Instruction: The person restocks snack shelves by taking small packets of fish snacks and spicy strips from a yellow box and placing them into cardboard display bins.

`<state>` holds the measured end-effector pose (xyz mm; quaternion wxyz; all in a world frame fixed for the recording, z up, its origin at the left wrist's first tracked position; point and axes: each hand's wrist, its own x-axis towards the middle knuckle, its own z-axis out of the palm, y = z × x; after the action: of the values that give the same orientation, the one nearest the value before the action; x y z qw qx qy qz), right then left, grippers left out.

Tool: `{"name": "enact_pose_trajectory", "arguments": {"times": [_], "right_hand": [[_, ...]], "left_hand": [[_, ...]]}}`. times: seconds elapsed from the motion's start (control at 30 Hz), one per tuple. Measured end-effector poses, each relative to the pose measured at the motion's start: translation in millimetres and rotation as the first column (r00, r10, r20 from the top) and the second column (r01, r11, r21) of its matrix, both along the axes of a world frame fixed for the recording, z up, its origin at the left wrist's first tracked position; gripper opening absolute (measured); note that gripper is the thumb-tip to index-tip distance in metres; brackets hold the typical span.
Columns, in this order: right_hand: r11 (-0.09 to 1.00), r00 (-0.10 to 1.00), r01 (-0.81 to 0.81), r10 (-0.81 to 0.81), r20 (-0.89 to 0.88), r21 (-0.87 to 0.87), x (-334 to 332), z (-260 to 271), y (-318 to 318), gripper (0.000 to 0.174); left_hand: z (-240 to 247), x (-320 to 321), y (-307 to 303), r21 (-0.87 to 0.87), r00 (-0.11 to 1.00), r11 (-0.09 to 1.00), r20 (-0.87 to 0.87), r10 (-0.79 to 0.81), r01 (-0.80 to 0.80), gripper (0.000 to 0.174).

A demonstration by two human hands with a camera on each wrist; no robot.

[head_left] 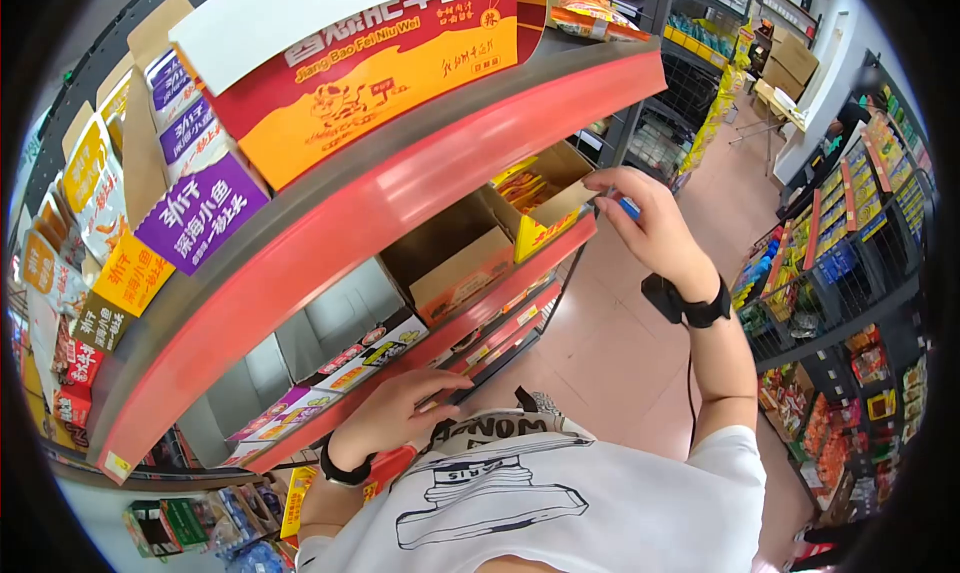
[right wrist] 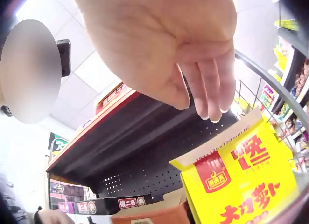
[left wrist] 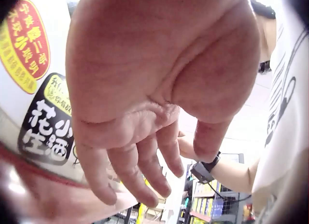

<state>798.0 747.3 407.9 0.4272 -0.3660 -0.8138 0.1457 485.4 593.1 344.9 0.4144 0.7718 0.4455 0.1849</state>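
In the head view my right hand [head_left: 645,223] is at the right end of a middle shelf, beside a yellow-fronted carton [head_left: 548,235] holding yellow and red snack packets [head_left: 522,185]. A small blue patch shows between its thumb and fingers there. The right wrist view shows the same hand [right wrist: 178,45] with loosely extended fingers above the yellow carton [right wrist: 241,171]; no object appears in its palm. Lower left, my left hand [head_left: 395,418] lies in front of the shelf edge near my shirt. Its palm [left wrist: 159,79] is bare and its fingers are extended beside a white printed box [left wrist: 36,55].
Left of the yellow carton stand a brown carton [head_left: 462,278] and grey-lined display boxes [head_left: 340,318]. Above them juts a shelf with a red edge strip [head_left: 400,188], carrying a red-orange carton [head_left: 390,83] and purple snack boxes [head_left: 205,213]. Across the tiled aisle [head_left: 610,343] stand stocked racks [head_left: 850,223].
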Motion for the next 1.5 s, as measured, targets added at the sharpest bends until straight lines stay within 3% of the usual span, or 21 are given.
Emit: {"name": "enact_pose_trajectory", "arguments": {"times": [0.07,0.1,0.27,0.37,0.47,0.57,0.7,0.77,0.8,0.87,1.0,1.1,1.17,1.3,1.4,1.5], "right_hand": [[0.984,0.965,-0.13,0.098,0.244,0.118,2.1,11.8,17.7,0.021],[0.982,0.945,-0.18,0.158,0.287,0.051,2.4,16.6,27.1,0.02],[0.936,0.848,-0.338,0.349,0.398,-0.1,2.6,22.0,74.3,0.021],[0.881,0.803,-0.456,0.468,0.369,-0.126,0.7,11.3,102.9,0.017],[0.838,0.723,-0.541,0.504,0.473,-0.066,-0.2,7.3,119.3,0.018],[0.784,0.642,-0.609,0.577,0.505,-0.122,2.2,5.5,125.9,0.02],[0.746,0.558,-0.648,0.605,0.568,-0.157,7.9,-2.0,122.5,0.021],[0.75,0.574,-0.65,0.591,0.567,-0.123,8.1,-5.0,120.0,0.021],[0.744,0.57,-0.657,0.595,0.567,-0.121,7.4,-2.5,119.9,0.021],[0.77,0.493,-0.564,0.604,0.627,-0.299,6.1,3.5,118.4,0.022],[0.739,0.497,-0.622,0.628,0.598,-0.259,4.2,-11.3,118.8,0.014],[0.771,0.587,-0.618,0.582,0.563,-0.153,5.9,-30.9,115.0,0.011],[0.82,0.685,-0.572,0.464,0.561,0.02,8.1,-34.8,106.7,0.011],[0.828,0.722,-0.547,0.393,0.57,0.122,11.9,-44.2,96.5,0.009],[0.818,0.748,-0.55,0.392,0.535,0.17,16.2,-49.9,91.3,0.008],[0.807,0.774,-0.545,0.381,0.505,0.226,16.9,-50.8,87.9,0.008]], "left_hand": [[6.6,2.4,1.6,0.019,0.999,1.0,0.026,0.023,-0.023,0.033],[9.2,4.2,2.0,0.036,0.998,0.999,0.055,0.039,-0.041,0.032],[31.7,23.6,11.8,0.071,0.987,0.989,0.101,0.123,-0.13,0.031],[57.8,47.0,21.8,-0.007,0.95,0.957,0.117,0.289,-0.29,0.03],[92.2,72.5,49.9,0.25,0.961,0.929,0.027,0.276,-0.274,0.026],[102.4,95.2,83.6,0.323,0.933,0.875,0.093,0.348,-0.359,0.025],[102.1,108.2,127.4,0.317,0.872,0.838,-0.067,0.486,-0.443,0.02],[95.9,106.4,148.7,0.528,0.854,0.81,-0.268,0.446,-0.257,0.018],[93.6,107.6,159.4,0.53,0.85,0.806,-0.269,0.454,-0.263,0.018],[88.6,111.1,180.8,0.496,0.832,0.846,-0.375,0.409,-0.193,0.018],[70.8,109.5,210.4,0.536,0.751,0.818,-0.448,0.486,-0.21,0.019],[67.9,113.4,217.2,0.508,0.729,0.853,-0.54,0.422,-0.117,0.02],[66.9,114.5,220.6,0.482,0.706,0.874,-0.599,0.376,-0.057,0.02],[64.9,115.4,222.9,0.428,0.666,0.903,-0.684,0.298,0.035,0.021],[60.2,116.3,218.9,0.432,0.626,0.902,-0.71,0.322,0.025,0.021],[52.2,114.5,217.7,0.491,0.568,0.864,-0.746,0.348,0.116,0.021]]}}
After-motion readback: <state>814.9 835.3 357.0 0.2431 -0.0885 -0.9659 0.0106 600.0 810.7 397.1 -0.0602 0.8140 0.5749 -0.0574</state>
